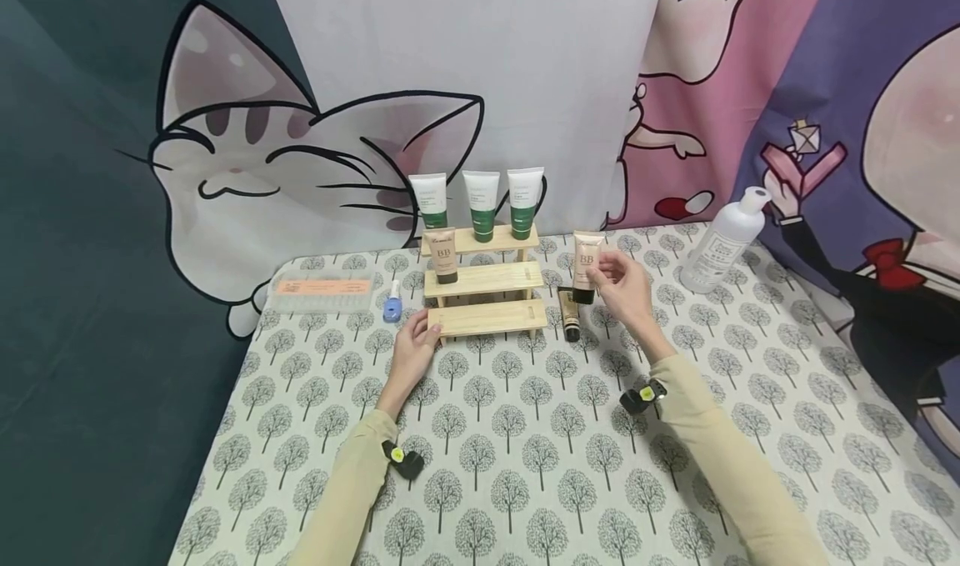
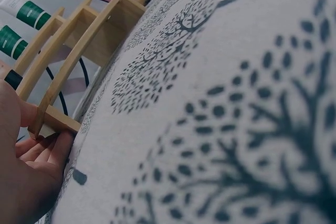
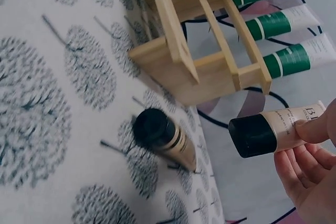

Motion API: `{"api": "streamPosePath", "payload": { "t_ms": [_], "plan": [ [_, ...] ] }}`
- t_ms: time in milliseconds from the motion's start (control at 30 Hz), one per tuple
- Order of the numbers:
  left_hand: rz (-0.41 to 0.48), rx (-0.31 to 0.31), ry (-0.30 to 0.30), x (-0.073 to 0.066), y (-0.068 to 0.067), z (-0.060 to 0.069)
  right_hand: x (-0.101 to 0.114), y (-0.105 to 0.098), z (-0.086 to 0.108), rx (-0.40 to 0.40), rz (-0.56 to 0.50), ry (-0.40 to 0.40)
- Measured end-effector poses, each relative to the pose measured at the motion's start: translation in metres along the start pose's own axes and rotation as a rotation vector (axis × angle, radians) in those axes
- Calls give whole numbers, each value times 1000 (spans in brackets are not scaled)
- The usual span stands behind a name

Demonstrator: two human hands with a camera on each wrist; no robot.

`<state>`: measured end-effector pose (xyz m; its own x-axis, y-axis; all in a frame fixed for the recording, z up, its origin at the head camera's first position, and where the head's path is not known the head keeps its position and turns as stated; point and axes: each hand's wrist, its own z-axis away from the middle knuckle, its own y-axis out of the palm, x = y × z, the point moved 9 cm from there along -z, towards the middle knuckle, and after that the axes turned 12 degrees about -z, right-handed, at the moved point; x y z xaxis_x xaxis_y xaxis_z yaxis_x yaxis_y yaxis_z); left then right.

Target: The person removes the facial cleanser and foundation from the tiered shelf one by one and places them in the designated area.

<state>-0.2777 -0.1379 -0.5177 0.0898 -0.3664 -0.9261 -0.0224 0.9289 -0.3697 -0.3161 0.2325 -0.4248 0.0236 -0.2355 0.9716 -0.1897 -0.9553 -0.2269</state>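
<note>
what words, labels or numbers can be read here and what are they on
"BB": on the held beige tube in the right hand
"BB": on the standing beige tube on the wooden stand
Too small or blurred to read: the remaining print on both, and that on the three green-and-white tubes, white bottle, orange-labelled box and lying tube
</note>
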Motion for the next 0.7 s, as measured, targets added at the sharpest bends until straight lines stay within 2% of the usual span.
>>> {"api": "streamPosePath", "payload": {
  "t_ms": [167, 533, 700],
  "plan": [
    [5, 3, -2, 0, 1, 0, -9, -10, 3, 2, 62, 27],
    [-5, -5, -7, 0, 0, 1, -30, -24, 5, 23, 112, 83],
    [8, -2, -2, -1, 0, 0, -44, -25, 8, 51, 121, 166]
  ]
}}
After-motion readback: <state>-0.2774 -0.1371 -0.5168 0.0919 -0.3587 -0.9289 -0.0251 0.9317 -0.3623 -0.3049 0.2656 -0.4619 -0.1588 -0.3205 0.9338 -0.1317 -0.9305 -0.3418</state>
